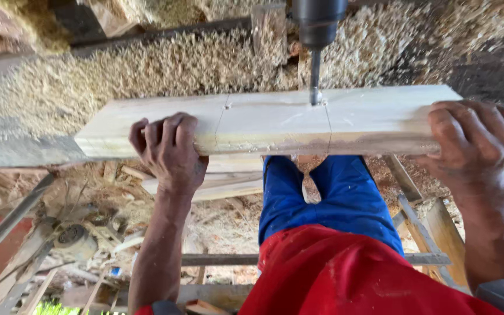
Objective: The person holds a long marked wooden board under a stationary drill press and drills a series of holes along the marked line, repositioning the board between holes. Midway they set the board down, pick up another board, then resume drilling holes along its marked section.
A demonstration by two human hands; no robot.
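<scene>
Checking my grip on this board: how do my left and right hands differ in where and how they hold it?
The left hand grips the plank inboard, left of the pencil line, while the right hand holds the far right end. The left hand's fingers curl tightly over the near edge; the right hand's spread flatter. Both clamp the near edge, flanking the drill bit.

Drill bit (315, 79) blocks plank (275, 116) centre; bare plank top between hands open either side.

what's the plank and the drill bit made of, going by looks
Plank: pale, bare wood, seemingly unfinished; grain streaks and pencil-like lines show on its face, and shavings are heaped behind it. Drill bit: looks like dull grey metal, a slim shaft under a dark chuck. The left hand and right hand grip the plank.
</scene>
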